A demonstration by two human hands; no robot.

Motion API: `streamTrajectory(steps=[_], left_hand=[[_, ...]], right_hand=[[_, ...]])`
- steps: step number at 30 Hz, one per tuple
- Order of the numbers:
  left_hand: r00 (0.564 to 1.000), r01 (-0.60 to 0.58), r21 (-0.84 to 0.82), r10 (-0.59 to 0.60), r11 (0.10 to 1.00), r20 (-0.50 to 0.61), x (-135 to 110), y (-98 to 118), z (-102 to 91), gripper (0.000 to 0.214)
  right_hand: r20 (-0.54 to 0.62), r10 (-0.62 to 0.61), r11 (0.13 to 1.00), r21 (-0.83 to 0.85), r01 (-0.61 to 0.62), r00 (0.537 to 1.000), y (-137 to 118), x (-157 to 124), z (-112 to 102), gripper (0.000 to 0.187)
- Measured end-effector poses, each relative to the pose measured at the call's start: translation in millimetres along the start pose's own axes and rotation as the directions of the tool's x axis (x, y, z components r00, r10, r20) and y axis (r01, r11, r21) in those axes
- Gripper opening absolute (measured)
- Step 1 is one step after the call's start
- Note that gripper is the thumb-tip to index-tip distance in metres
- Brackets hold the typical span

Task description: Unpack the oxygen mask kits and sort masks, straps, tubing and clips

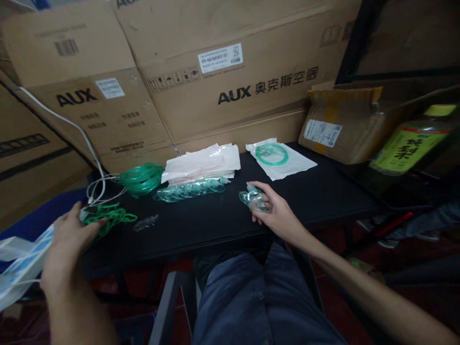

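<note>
My right hand [271, 208] is closed around a clear green-tinted face mask [252, 197], holding it just above the middle of the black table. On the left, my left hand [72, 232] is at a tangled heap of green elastic straps [114, 216], thumb and forefinger apart at its edge. Between the hands, a row of nested clear masks [192, 189] lies in front of stacked white pouches [201, 163]. Some small clear pieces [146, 222] rest near the straps. A coil of green tubing [141, 178] sits behind them.
A white pouch [296, 162] bears another tubing coil [272, 154] at the back. Large AUX cartons [230, 120] wall off the far side. At right stand a small opened carton [338, 127] and a yellow-capped bottle [413, 143]. A white cable [84, 134] runs down at left.
</note>
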State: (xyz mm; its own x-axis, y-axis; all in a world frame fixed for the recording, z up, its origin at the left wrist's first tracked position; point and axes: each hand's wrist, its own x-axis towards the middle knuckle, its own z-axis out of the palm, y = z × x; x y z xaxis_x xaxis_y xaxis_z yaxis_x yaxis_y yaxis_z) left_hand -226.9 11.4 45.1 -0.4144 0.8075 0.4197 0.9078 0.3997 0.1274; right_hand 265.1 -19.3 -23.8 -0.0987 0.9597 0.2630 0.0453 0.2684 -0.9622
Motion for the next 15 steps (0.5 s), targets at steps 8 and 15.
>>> streamTrajectory(steps=[8,15], left_hand=[[0.999,0.004,-0.128,-0.011,0.992,-0.053,-39.6,87.7,-38.8,0.054],[0.795,-0.378,-0.738,0.605,0.559,0.05,-122.2,205.9,-38.7,0.038]], right_hand=[[0.02,0.003,0.998,0.059,-0.004,1.0,4.3,0.7,1.4,0.069],[0.021,-0.007,0.997,0.082,0.005,1.0,7.9,2.4,0.9,0.07]])
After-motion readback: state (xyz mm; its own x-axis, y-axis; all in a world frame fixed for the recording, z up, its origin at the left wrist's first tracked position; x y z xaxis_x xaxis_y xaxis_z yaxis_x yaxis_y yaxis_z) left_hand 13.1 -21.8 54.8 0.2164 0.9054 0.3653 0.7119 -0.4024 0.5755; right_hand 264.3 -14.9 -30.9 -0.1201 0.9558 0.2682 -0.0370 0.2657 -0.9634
